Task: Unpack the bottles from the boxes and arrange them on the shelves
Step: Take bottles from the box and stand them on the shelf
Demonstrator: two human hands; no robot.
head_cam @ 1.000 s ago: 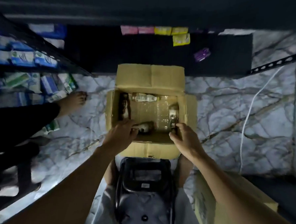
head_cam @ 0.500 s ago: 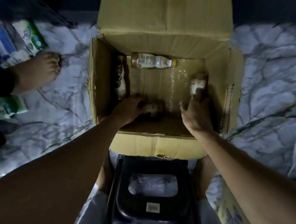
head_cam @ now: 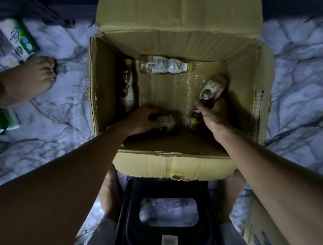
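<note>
- Grips, with the left hand [head_cam: 142, 119], a blurred bottle [head_cam: 167, 122] low on the floor of the cardboard box [head_cam: 240, 92], fingers curled over it by the near wall; much the same hold as half a second earlier.
- Clamps, with the right hand [head_cam: 214, 114], round a brown bottle [head_cam: 213, 89], base tipped up and away, tilted further than half a second earlier, yellow cap now peeping out beneath the palm.
- Points, on this evidence, to a two-bottle lift about to begin; none of the four visible bottles yet out of the box.
- Takes in, from the left: green-and-white cartons [head_cam: 17, 36] and another person's bare foot [head_cam: 33, 80] on the marble floor [head_cam: 63, 117].
- Leaves inside a dark bottle [head_cam: 126, 86] along the left wall and a pale-labelled bottle [head_cam: 165, 65] flat against the far wall.
- Closes with a black stool [head_cam: 151, 234] just below the box and a second box [head_cam: 257, 236] at lower right.
</note>
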